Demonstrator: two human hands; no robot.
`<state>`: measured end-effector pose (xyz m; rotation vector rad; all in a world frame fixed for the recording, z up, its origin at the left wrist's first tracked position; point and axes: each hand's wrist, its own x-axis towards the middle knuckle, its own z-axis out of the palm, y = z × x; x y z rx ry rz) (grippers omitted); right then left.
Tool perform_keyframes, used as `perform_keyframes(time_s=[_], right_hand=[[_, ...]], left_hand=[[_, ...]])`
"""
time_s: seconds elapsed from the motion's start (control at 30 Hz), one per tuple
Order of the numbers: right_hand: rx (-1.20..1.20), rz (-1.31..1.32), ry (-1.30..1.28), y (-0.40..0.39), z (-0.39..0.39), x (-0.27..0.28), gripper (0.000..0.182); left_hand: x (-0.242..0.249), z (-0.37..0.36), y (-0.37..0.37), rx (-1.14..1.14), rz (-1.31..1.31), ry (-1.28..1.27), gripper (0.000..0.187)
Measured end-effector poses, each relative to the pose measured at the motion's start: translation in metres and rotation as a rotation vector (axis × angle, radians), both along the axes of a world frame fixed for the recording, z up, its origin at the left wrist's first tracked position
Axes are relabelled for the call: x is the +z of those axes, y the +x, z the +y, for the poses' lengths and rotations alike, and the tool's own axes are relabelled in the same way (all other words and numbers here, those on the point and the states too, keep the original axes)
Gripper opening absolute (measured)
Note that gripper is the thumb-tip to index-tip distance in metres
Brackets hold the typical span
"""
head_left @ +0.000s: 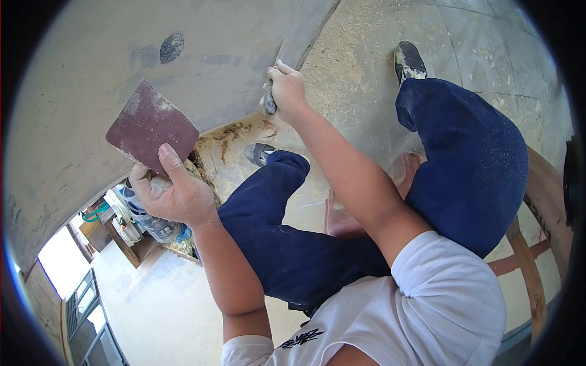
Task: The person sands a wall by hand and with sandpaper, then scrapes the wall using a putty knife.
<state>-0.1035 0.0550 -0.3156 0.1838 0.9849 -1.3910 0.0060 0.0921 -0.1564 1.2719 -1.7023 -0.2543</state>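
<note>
My left hand pinches a dusty maroon square of sandpaper by its lower corner, the thumb lying on its face. The sheet is held up in front of a large grey surface with dark smudges and an oval dark patch. My right hand is wrapped round the dark handle of a scraper. Its thin blade points up along the grey surface, close to that surface's right edge. Pale dust coats the fingers of both hands.
Below the left hand are a dusty plastic container and a wooden board. A reddish-brown seat shows between my legs. My shoes rest on the dusty floor. Curved wooden pieces stand at the right.
</note>
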Motion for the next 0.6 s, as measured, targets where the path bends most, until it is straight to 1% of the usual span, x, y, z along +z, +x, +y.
perform_keyframes(time_s=[0.07, 0.1, 0.2, 0.23, 0.27, 0.3, 0.33, 0.37, 0.43, 0.47, 0.53, 0.57, 0.6], right_hand=[[-0.031, -0.076, 0.035, -0.001, 0.006, 0.000, 0.054], [-0.028, -0.035, 0.022, 0.013, 0.009, -0.002, 0.055], [-0.007, 0.047, 0.011, 0.011, 0.001, -0.031, 0.055], [-0.061, -0.024, 0.062, -0.002, -0.009, -0.044, 0.055], [-0.060, -0.030, 0.071, -0.017, -0.012, -0.066, 0.055], [-0.009, -0.113, 0.069, -0.030, -0.011, -0.093, 0.049], [0.037, -0.189, 0.056, -0.040, -0.013, -0.108, 0.043], [0.032, -0.183, 0.055, -0.043, -0.008, -0.100, 0.043], [0.111, -0.230, -0.027, -0.042, 0.009, -0.079, 0.025], [0.121, -0.229, -0.024, -0.043, 0.003, -0.089, 0.025], [0.033, -0.324, 0.091, -0.044, -0.009, -0.123, 0.056], [0.029, -0.441, 0.092, -0.051, -0.012, -0.131, 0.056], [0.018, -0.444, 0.083, -0.051, -0.010, -0.113, 0.056]], left_hand=[[0.000, -0.005, -0.001, -0.011, 0.002, -0.015, 0.010], [0.000, -0.002, 0.001, -0.020, -0.025, -0.002, 0.010], [0.000, 0.000, -0.002, -0.031, -0.047, 0.041, 0.010], [0.000, 0.000, -0.005, -0.070, -0.016, 0.026, 0.010], [0.000, 0.002, -0.006, -0.106, 0.012, 0.014, 0.010], [-0.001, 0.004, -0.003, -0.106, 0.006, 0.024, 0.010], [-0.004, 0.003, -0.001, -0.115, -0.033, 0.004, 0.010], [-0.006, 0.000, 0.000, -0.122, -0.068, -0.018, 0.011], [-0.003, -0.002, -0.004, -0.086, -0.026, 0.024, 0.012], [-0.001, -0.002, -0.006, -0.049, 0.007, 0.068, 0.013], [0.002, -0.001, -0.005, -0.063, 0.037, 0.095, 0.013], [0.002, 0.000, -0.005, -0.068, 0.024, 0.076, 0.012], [0.001, -0.004, -0.005, -0.085, 0.015, 0.047, 0.011]])
